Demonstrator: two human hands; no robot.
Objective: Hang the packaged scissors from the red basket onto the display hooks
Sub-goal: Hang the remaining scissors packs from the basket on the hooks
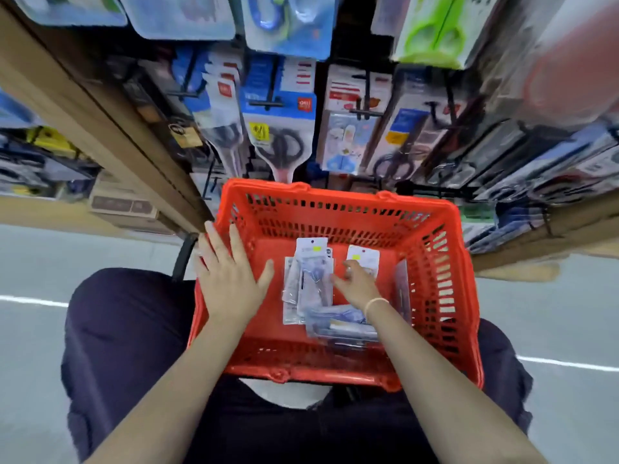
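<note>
Filling the top of the view, the display wall (301, 95) is carrying rows of packaged scissors on black hooks (365, 112); a wooden post (100, 105) is running down its left side

Below it the red basket (438, 279) is sitting against the foot of the display, its near rim lying just in front of the person's knees, which are showing in dark trousers (124, 329) on either side. Grey floor (569, 313) with a white line is lying beyond the knees

Both bare forearms are reaching forward into the basket

Left hand (231, 279) is lying flat over the basket's left rim, fingers straight and slightly spread, thumb sticking out toward the packs, holding nothing

Right hand (355, 279) is reaching down to the basket floor, a thin band (376, 304) circling its wrist. Its fingers are curling down onto a white-topped pack (363, 256) at the right of the pile; whether they are pinching it or only touching it I cannot tell

The packaged scissors (311, 279) are all lying loose on the basket floor: a few overlapping in the middle, more stacked crosswise near the close wall, one leaning on the right wall
</note>
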